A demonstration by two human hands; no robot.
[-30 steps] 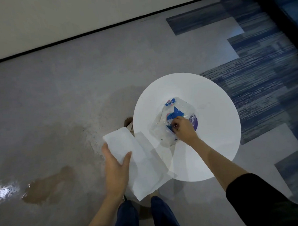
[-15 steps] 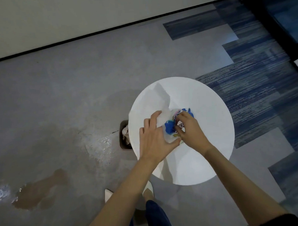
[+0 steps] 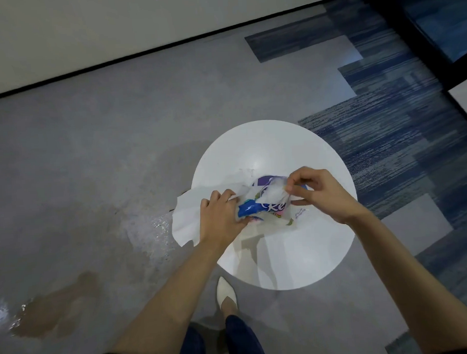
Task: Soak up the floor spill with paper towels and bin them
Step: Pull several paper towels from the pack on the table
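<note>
The person stands at a round white table top [image 3: 297,254] with both hands working over it. The left hand [image 3: 221,220] has its fingers curled round the blue end of a crinkled clear-and-blue plastic paper towel packet [image 3: 265,205] and also holds white paper towel sheets [image 3: 187,216], which hang past the table's left edge. The right hand [image 3: 321,191] pinches the clear film at the packet's upper right between thumb and fingertips. The brown spill puddle [image 3: 56,315] lies on the grey floor [image 3: 91,143], well apart from the table at lower left, with a wet glistening patch [image 3: 159,228] between puddle and table. The spill appears untouched; no bin is visible.

Probable faults from this position:

1. Film tear. The two hands appear to pull the packet in opposite directions. Thin film may split abruptly and scatter sheets onto the table or the wet floor.
2. Premature wetting. The hanging sheets are over the wet patch. If the left hand's hold loosens, they would fall there and absorb liquid away from the main puddle.
3. Slip. A white shoe [image 3: 227,295] stands near the wet patch. A step toward the puddle crosses that patch.
</note>
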